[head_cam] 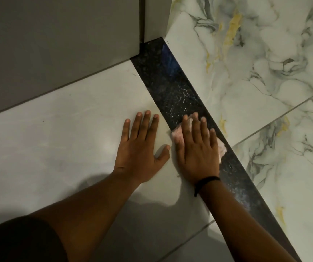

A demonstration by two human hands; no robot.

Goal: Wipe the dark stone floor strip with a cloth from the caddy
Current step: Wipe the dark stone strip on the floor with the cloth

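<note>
A dark speckled stone floor strip (172,87) runs diagonally from the wall corner at the top down to the lower right. My right hand (197,146) lies flat on a pale pink cloth (176,135), pressing it onto the strip and the tile edge beside it. The cloth shows at the fingertips and at both sides of the hand. A dark band circles that wrist. My left hand (140,148) rests palm down with fingers spread on the plain pale tile left of the strip, holding nothing. Wet smears glint on the strip just above the cloth. The caddy is out of view.
A grey wall (57,44) and a door frame edge (155,17) meet the strip's top end. Marble-patterned tiles (265,72) with grey and yellow veins lie right of the strip. Plain pale tiles (57,138) cover the left side.
</note>
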